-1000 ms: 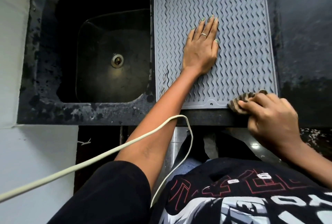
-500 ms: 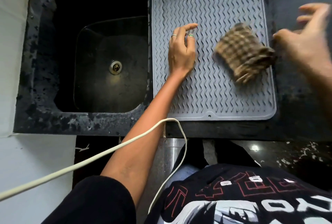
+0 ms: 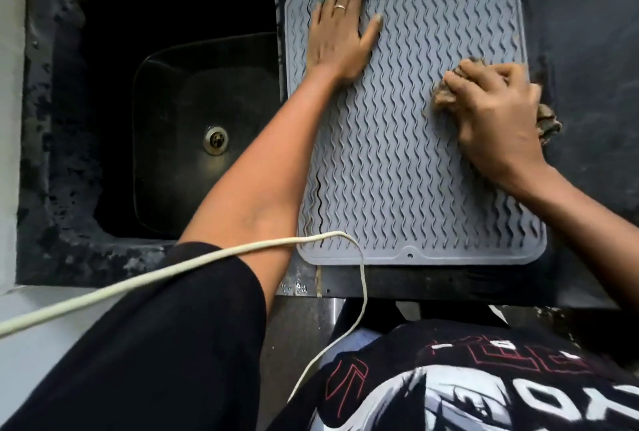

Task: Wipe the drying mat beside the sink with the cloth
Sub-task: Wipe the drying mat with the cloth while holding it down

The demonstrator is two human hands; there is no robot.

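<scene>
A grey ribbed drying mat (image 3: 397,161) lies on the dark counter to the right of the sink (image 3: 193,126). My left hand (image 3: 340,29) presses flat on the mat's far left corner, fingers spread, a ring on one finger. My right hand (image 3: 494,119) is closed over a bunched brown checked cloth (image 3: 444,93) at the mat's right edge. Part of the cloth (image 3: 548,121) sticks out past the hand onto the counter.
The sink is deep and black with a metal drain (image 3: 216,139). A cream cable (image 3: 173,270) hangs across my left arm and the mat's near left corner. Dark worn counter (image 3: 581,33) runs to the right of the mat. A white wall (image 3: 10,119) borders the left.
The cloth lay loose on the mat half a second ago; my right hand has now come down and gripped it at the right edge. My left hand slid to the far left corner.
</scene>
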